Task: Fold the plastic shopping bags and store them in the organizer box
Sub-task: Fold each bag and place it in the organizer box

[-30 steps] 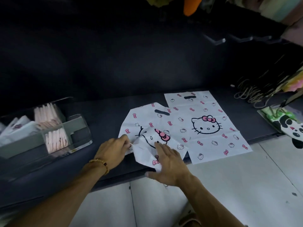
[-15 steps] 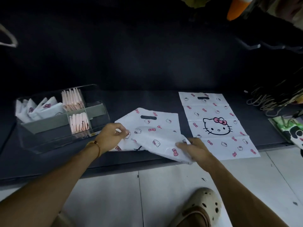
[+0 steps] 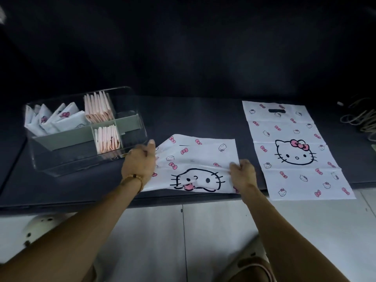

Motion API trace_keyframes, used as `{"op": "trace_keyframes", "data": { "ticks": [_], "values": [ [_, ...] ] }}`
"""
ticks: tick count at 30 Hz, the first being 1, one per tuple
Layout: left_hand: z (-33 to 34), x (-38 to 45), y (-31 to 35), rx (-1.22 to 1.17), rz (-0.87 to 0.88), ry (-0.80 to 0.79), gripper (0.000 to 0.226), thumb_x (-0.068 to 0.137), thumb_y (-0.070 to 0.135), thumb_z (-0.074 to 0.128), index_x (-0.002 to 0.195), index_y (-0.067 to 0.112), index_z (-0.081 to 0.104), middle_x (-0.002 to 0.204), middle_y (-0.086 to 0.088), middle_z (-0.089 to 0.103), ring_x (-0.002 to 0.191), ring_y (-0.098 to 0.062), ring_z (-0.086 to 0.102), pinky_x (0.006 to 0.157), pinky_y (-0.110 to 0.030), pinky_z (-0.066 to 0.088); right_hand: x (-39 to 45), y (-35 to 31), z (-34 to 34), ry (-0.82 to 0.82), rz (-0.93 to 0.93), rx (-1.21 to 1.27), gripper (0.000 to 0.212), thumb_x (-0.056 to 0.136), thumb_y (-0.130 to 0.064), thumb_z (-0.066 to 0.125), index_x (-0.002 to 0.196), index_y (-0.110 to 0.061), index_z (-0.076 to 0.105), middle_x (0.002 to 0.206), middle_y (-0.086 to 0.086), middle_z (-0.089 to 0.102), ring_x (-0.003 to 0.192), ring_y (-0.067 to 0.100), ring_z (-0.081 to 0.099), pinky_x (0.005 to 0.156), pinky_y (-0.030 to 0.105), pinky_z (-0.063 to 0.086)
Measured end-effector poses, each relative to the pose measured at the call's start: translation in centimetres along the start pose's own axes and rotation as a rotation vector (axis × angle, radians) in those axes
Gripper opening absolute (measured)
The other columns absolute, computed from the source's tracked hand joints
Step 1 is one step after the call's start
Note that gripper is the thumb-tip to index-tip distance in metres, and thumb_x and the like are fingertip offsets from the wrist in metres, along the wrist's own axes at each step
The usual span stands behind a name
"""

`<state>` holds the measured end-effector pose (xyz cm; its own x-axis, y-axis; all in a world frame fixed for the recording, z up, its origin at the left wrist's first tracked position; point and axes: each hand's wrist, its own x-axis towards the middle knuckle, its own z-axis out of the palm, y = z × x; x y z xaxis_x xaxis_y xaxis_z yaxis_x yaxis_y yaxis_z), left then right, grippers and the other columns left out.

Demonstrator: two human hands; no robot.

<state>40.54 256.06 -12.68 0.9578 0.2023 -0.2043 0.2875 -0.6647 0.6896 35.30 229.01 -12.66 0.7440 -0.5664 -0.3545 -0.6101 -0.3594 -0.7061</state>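
Here both hands, left (image 3: 140, 161) and right (image 3: 242, 171), pinch the half-folded bag (image 3: 195, 159), its long axis lying left-right.

Arms: bare to the elbow, no sleeves.
Left wrist: bracelet (image 3: 131, 179) of amber beads with one dark bead.
Feet: pale perforated clogs (image 3: 41, 225), blurred.

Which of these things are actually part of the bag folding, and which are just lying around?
Part of the job: half-folded bag, held by left hand and right hand; flat bag; organizer box; folded bags.
Lying about: cords, shoe.
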Motion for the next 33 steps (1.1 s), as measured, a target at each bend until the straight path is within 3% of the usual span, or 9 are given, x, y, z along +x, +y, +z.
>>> {"op": "trace_keyframes", "data": {
  "ticks": [3,5,9,14,19,22,24,27,33],
  "values": [
    [0.1,-0.2,-0.8,0.124,-0.086,-0.054,0.086,0.077,0.083,0.013,0.107,0.017,0.060,0.108,-0.010,0.061,0.106,-0.032,0.055,0.090,-0.046,0.047,1.1,0.3,0.3,0.032,-0.075,-0.136,0.018,0.096,-0.019,0.042,0.106,-0.006,0.048,0.085,0.009,0.056,0.079,0.031,0.053,0.070,0.032,0.038],
    [0.3,0.1,-0.9,0.122,-0.122,-0.118,0.078,0.074,0.080,0.034,0.116,0.019,0.058,0.115,-0.007,0.062,0.108,-0.030,0.056,0.092,-0.042,0.048,1.5,0.7,0.1,0.035,-0.095,-0.183,0.013,0.096,-0.019,0.043,0.104,-0.010,0.045,0.081,0.008,0.053,0.077,0.032,0.051,0.070,0.032,0.036],
    [1.6,0.2,0.4,-0.165,-0.134,-0.343,0.040,0.072,0.034,0.077,0.108,0.022,0.064,0.108,0.002,0.069,0.095,-0.017,0.064,0.077,-0.023,0.050,1.5,2.1,-1.1,0.039,-0.123,-0.243,0.008,0.094,-0.019,0.045,0.097,-0.013,0.041,0.078,0.009,0.053,0.076,0.036,0.052,0.067,0.034,0.035],
    [3.0,0.3,2.6,-0.287,0.084,-0.398,0.053,0.064,-0.004,0.071,0.102,0.028,0.050,0.098,0.003,0.063,0.091,-0.019,0.061,0.074,-0.032,0.054,1.6,3.4,-3.1,0.045,-0.013,-0.110,0.021,0.088,-0.027,0.053,0.100,-0.010,0.055,0.090,0.006,0.060,0.085,0.032,0.054,0.074,0.033,0.040],
    [2.8,1.7,5.2,-0.157,0.392,-0.089,0.051,0.073,-0.012,0.056,0.109,0.024,0.060,0.111,0.000,0.056,0.100,-0.016,0.057,0.088,-0.033,0.052,2.5,3.5,-3.6,0.081,0.015,-0.173,0.019,0.078,-0.007,0.051,0.062,-0.010,0.041,0.056,0.003,0.044,0.061,0.029,0.043,0.052,0.030,0.032],
    [2.6,1.5,5.1,0.036,0.432,-0.052,0.050,0.084,0.001,0.060,0.131,0.014,0.048,0.138,-0.004,0.036,0.117,-0.023,0.051,0.104,-0.033,0.042,2.9,3.3,-3.4,0.063,0.015,-0.255,0.005,0.084,-0.013,0.050,0.079,-0.011,0.052,0.074,0.011,0.056,0.073,0.033,0.052,0.060,0.028,0.036],
    [3.1,0.0,4.5,0.182,0.440,0.001,0.049,0.090,0.021,0.059,0.135,0.012,0.042,0.143,-0.007,0.032,0.119,-0.028,0.049,0.097,-0.041,0.046,3.2,3.4,-3.1,0.059,0.020,-0.267,0.023,0.088,-0.018,0.050,0.107,-0.010,0.059,0.100,0.016,0.065,0.093,0.037,0.058,0.072,0.028,0.038],
    [3.8,-2.5,2.7,0.238,0.287,0.089,0.050,0.090,0.041,0.054,0.131,0.014,0.043,0.131,-0.009,0.044,0.109,-0.031,0.054,0.085,-0.043,0.049,3.3,3.3,-3.1,0.068,0.014,-0.273,0.029,0.090,-0.021,0.051,0.117,-0.014,0.058,0.110,0.012,0.064,0.101,0.036,0.057,0.077,0.028,0.038],
    [3.9,-2.7,1.3,-0.169,-0.045,-0.051,0.024,0.086,0.044,0.060,0.088,0.020,0.059,0.075,0.016,0.060,0.074,-0.010,0.060,0.057,-0.018,0.039,2.6,2.3,-4.6,0.015,0.073,0.027,0.029,0.086,-0.044,0.061,0.091,-0.016,0.059,0.078,-0.002,0.062,0.066,0.013,0.059,0.056,0.023,0.044]
  ]
}}
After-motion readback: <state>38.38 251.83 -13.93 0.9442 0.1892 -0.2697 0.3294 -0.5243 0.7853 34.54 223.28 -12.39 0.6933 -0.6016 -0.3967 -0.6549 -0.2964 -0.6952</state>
